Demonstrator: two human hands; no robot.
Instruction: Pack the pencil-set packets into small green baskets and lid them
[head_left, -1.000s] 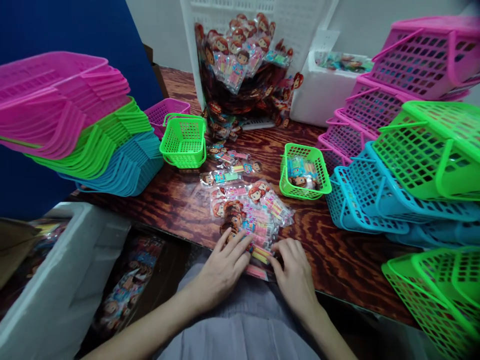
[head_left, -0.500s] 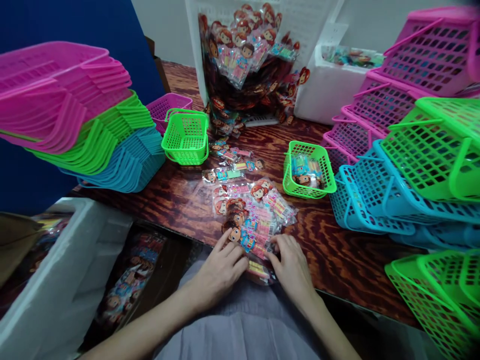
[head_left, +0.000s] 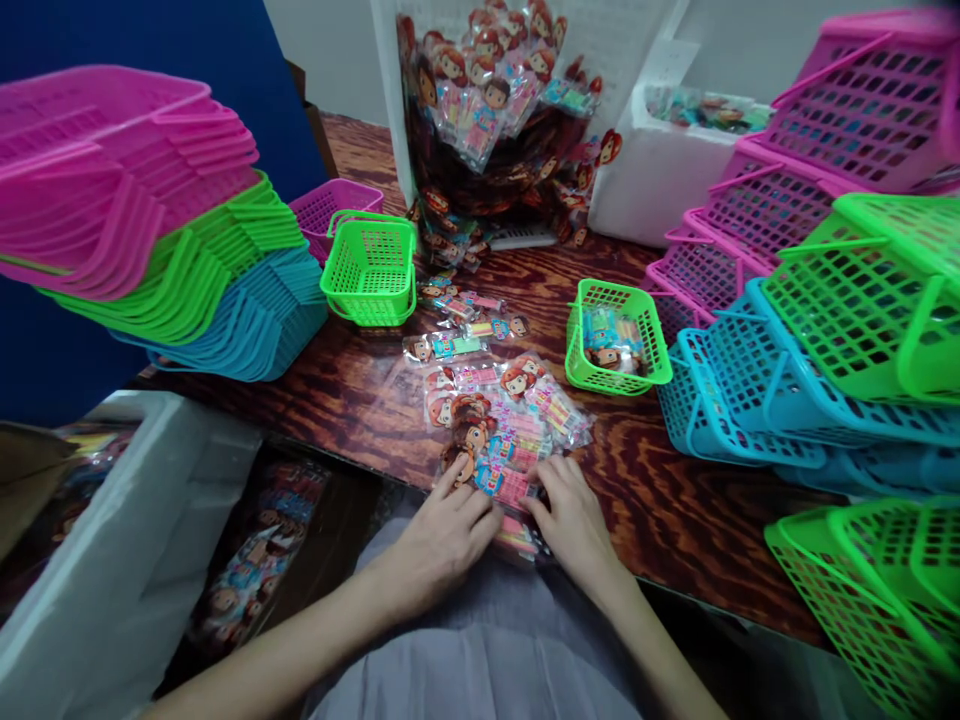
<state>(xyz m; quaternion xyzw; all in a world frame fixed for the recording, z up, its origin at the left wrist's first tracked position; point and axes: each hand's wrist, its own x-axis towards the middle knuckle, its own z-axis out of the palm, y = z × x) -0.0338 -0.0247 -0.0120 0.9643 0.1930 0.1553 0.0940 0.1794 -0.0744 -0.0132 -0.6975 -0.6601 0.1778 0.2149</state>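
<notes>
Where the pile of clear-wrapped cartoon-doll packets [head_left: 501, 425] reached the near edge of the dark wood-grain worktop [head_left: 660, 500], the left hand [head_left: 442, 535] and right hand [head_left: 574, 520] covered its end, fingers laid on the wrappers. Whether either pinched a packet could not be told. The packets' print was too small to read. Just beyond the pile, a small green plastic mesh basket [head_left: 611, 380] held a few such packets. A second green mesh basket [head_left: 369, 268] stood well apart at the left, its inside hard to make out.

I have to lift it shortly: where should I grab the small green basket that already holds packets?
Probably its left rim, coming from above-left: the green basket sits upright with an open top, and blue baskets crowd its right side.
</notes>
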